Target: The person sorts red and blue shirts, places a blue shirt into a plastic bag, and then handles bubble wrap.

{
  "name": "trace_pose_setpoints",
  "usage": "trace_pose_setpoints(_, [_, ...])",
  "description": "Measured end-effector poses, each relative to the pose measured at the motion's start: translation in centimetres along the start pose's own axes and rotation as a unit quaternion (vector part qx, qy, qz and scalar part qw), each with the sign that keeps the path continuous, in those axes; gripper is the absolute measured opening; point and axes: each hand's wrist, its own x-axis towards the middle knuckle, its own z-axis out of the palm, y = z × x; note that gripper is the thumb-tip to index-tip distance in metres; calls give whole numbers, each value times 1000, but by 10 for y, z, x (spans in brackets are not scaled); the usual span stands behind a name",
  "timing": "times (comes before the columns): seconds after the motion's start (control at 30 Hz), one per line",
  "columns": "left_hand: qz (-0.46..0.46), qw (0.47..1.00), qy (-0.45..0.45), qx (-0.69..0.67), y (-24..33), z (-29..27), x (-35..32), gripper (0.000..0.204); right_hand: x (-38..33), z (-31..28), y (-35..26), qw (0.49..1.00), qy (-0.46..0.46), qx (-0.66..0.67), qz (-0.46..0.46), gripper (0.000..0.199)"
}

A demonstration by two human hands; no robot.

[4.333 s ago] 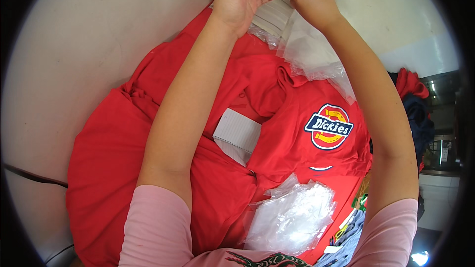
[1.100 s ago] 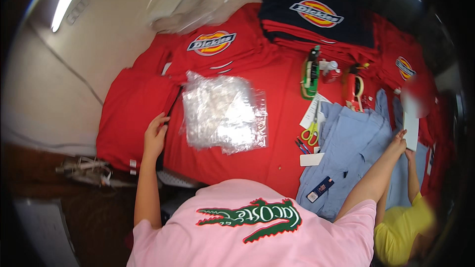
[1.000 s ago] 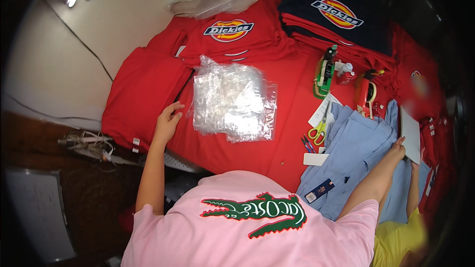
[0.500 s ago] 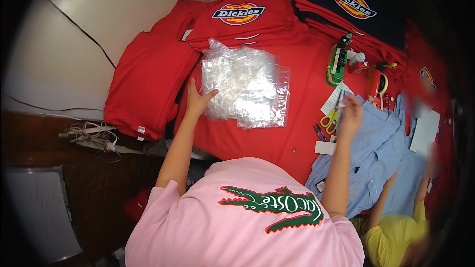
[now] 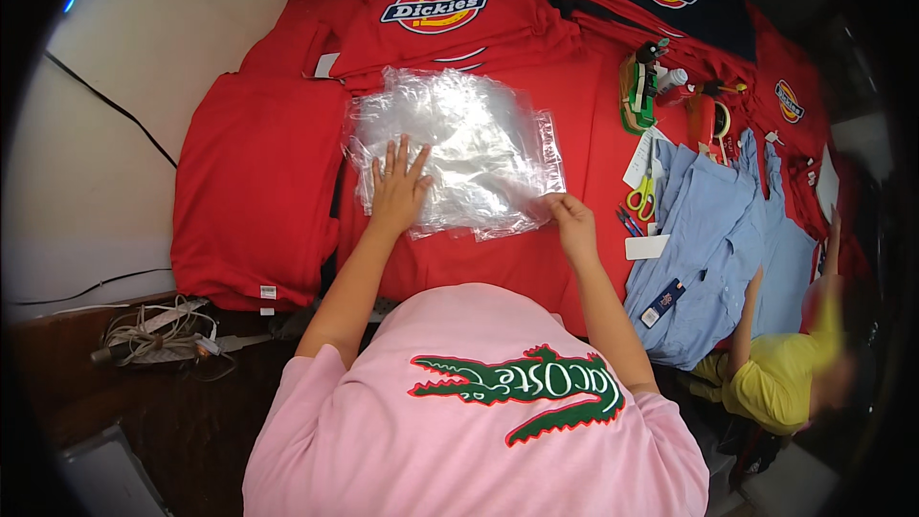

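A stack of clear plastic bags (image 5: 479, 139) lies on red shirts (image 5: 258, 201) spread over the table. My left hand (image 5: 394, 187) rests flat on the left part of the bags, fingers apart. At the stack's lower right corner, my right hand (image 5: 572, 220) pinches the edge of a bag. One folded red shirt with an oval chest patch (image 5: 436, 11) lies just beyond the bags.
Light blue shirts (image 5: 708, 230) lie to the right, with yellow-green scissors (image 5: 641, 196), white tags and a green tool (image 5: 637, 91) beside them. A navy shirt (image 5: 689, 0) is far right. A person in yellow (image 5: 775, 383) stands lower right. Cables (image 5: 153, 340) sit lower left.
My right hand has come back from the light blue shirts to the bags' corner. The left hand slid from the red shirt's edge onto the bags.
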Motion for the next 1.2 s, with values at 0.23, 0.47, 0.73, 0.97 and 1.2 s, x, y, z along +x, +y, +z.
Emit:
trace_pose_setpoints(0.23, [29,992,80,-89,33,-28,18,51,-5,-16,-16,929,168,329,30,6])
trace_pose_setpoints(0.47, [226,905,133,-336,146,-89,35,33,-15,44,-44,986,142,47,-81,17])
trace_pose_setpoints(0.73, [253,902,-75,-341,153,-58,78,24,-15,127,-3,853,-81,-427,-288,37])
trace_pose_setpoints(0.97, [214,954,-65,-201,69,-10,66,39,-14,69,-31,898,164,-344,-219,26])
trace_pose_setpoints(1.2, [305,938,-2,-163,80,8,39,91,21,19,-6,916,142,-369,-72,26])
